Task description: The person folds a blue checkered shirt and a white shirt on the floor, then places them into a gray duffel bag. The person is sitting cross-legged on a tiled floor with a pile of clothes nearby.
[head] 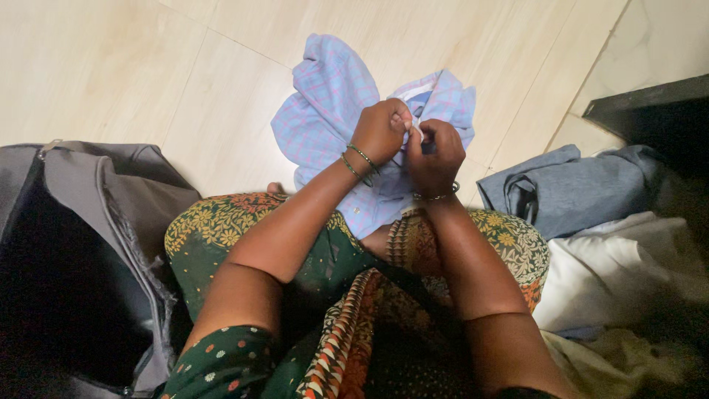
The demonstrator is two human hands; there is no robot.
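Pinching checked shirt (332,103) between left hand (380,129), right hand (436,151).

Single head camera, looking steeply down, close above lap and floor.

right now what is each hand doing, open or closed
Left hand: closed, pinching the blue checked shirt.
Right hand: closed, gripping the same shirt near its collar.

Both forearms reach forward and converge, left hand (380,129) and right hand (434,154) each in a closed grip, knuckles nearly touching.
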